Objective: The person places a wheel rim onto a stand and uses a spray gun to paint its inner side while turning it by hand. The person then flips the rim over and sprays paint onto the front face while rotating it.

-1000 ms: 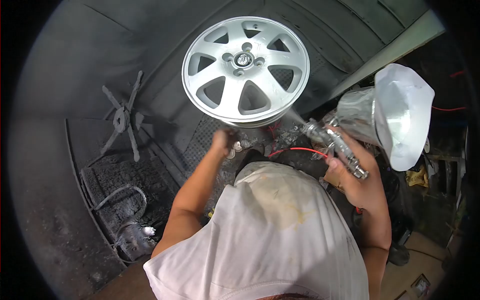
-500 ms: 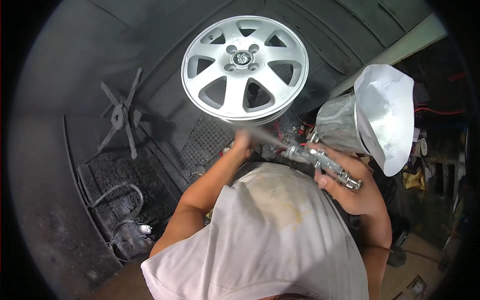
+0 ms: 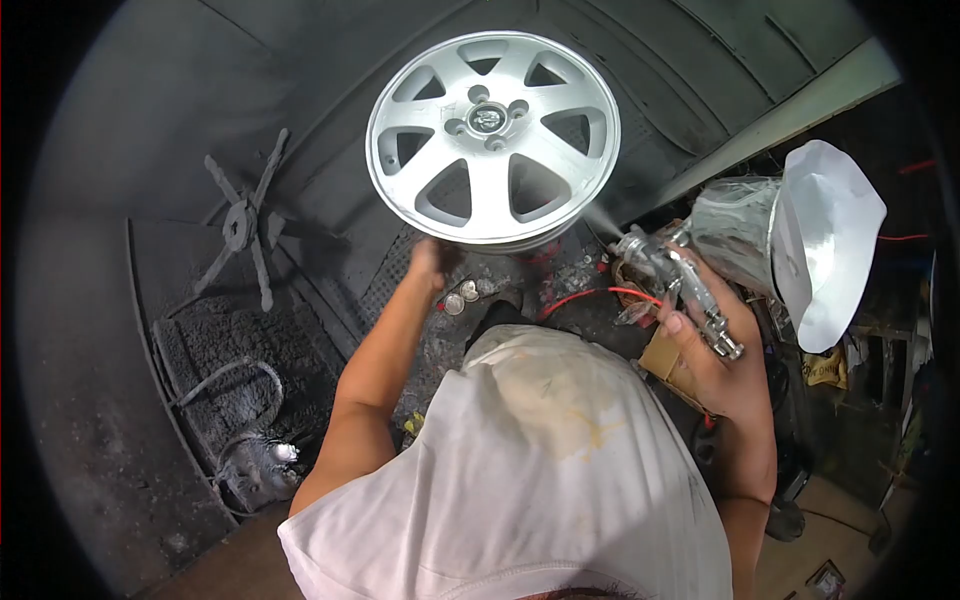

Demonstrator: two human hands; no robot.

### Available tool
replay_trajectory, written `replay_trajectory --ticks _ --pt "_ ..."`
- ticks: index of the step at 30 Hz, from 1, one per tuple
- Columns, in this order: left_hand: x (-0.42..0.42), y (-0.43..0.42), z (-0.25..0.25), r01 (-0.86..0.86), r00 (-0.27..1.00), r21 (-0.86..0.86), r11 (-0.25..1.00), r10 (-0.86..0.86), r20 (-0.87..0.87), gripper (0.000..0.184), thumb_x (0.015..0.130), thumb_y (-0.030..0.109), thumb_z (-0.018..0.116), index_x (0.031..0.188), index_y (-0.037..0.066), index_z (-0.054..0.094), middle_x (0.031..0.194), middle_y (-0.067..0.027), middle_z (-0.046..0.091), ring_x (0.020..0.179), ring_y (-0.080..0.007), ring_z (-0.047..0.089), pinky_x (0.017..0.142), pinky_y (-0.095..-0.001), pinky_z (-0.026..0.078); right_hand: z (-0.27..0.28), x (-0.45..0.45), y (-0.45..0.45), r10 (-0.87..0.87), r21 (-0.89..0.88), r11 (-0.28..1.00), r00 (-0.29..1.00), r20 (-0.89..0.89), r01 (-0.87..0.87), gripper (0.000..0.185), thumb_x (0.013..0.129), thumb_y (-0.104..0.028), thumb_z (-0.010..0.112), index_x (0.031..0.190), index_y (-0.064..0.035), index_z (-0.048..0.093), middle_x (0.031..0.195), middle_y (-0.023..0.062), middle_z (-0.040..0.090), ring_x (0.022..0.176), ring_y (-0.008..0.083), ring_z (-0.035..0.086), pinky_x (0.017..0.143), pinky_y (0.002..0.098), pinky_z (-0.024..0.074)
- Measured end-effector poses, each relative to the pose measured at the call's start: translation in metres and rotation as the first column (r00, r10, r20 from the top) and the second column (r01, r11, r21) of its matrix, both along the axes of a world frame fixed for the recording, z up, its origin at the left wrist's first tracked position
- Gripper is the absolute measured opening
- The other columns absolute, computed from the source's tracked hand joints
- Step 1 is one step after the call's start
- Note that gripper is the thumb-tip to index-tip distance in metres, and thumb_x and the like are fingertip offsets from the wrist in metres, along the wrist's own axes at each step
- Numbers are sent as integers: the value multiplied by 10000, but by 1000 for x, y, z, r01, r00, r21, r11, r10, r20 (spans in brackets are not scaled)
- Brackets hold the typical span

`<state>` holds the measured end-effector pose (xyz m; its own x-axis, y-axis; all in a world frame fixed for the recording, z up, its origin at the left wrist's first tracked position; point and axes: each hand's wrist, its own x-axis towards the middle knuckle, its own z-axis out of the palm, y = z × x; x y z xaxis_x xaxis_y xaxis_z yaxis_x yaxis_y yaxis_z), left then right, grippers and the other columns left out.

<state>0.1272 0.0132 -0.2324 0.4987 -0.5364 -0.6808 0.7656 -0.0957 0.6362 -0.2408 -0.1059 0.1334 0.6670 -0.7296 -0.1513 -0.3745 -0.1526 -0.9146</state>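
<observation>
A silver-white alloy wheel rim (image 3: 490,190) sits face up in front of me, with a round emblem at its hub. My right hand (image 3: 715,345) is closed around a metal spray gun (image 3: 690,290) to the right of the rim. From its nozzle a pale mist drifts toward the rim's lower right edge. A large metal cup (image 3: 735,230) with a white paper cone (image 3: 825,240) in its mouth is joined to the gun. Just under the rim's lower left edge is my left hand (image 3: 428,265); its fingers are partly hidden and blurred.
At left, a dusty spoked metal stand (image 3: 238,225) is near a dark shaggy block (image 3: 235,370). A red hose (image 3: 600,292) runs behind the gun. Small round lids (image 3: 460,298) lie on the littered floor, and a cardboard box (image 3: 668,365) is beneath my right arm.
The wheel rim has turned, so its spokes and bolt holes sit at new angles. My left hand has moved left; the spray gun has shifted right and upward, bringing its mist to the rim's right side.
</observation>
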Motion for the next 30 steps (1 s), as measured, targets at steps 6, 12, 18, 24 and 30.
replay_trajectory --ticks 6,12,18,24,30 --pt "-84 -16 -3 123 986 52 991 -116 -115 403 1045 238 461 1318 -31 583 1329 -194 629 1174 -294 632 912 -421 582 3 -2 7 208 133 969 978 18 -208 475 948 -86 662 1411 -13 583 1185 145 711 1069 181 662 967 304 485" --pt "-104 3 -74 513 836 -82 854 -519 -178 439 914 63 561 1321 -100 544 1272 -225 630 1170 -293 631 860 -399 588 -1 1 8 328 71 941 944 45 -330 458 948 -90 657 1397 -19 603 1180 144 718 1076 191 665 993 311 476" --pt "-10 17 -36 84 996 30 996 -84 11 324 925 20 471 1203 -61 617 1157 -204 662 1046 -320 655 968 -431 525 1 -12 6 18 -9 1000 1000 -16 -18 476 955 -78 657 1410 24 564 973 65 676 835 106 590 797 257 502" --pt "1 7 29 -93 996 84 992 94 -7 311 940 30 451 1197 -48 609 1178 -208 646 1054 -333 640 970 -441 524 0 -5 6 -46 42 998 998 43 44 492 957 -85 666 1424 22 554 938 34 666 807 106 570 784 256 488" --pt "-43 12 12 -65 987 0 998 65 -150 277 961 60 447 1178 -8 605 1161 -167 643 1068 -319 621 918 -446 538 8 6 3 203 373 892 964 172 -255 552 945 -114 709 1459 -9 539 973 38 677 890 113 612 869 263 492"
